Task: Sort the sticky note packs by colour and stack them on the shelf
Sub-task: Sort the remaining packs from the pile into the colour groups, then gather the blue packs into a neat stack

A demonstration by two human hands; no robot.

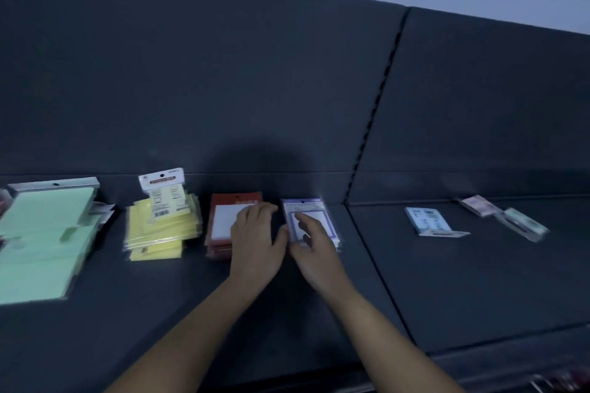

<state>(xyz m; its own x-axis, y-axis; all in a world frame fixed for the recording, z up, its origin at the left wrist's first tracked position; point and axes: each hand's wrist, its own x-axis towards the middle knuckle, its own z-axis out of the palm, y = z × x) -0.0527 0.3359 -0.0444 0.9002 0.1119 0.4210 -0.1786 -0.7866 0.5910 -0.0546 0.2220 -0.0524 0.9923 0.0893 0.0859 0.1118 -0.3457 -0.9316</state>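
Head view: green stack (44, 239), yellow stack (162, 230), red stack (223, 217) and purple stack (319, 220) line the shelf (447, 281). Left hand (255, 239) lies flat on red, right hand (309, 242) on purple, neither grasping. Loose packs (429, 222) at right remain unsorted.

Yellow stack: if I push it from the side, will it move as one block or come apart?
Probably comes apart: the yellow stack is already fanned, and their clear wrappers look glossy, so layers may slide over each other. The top pack lies askew and would likely shift first. Packs look thin, so probably light.
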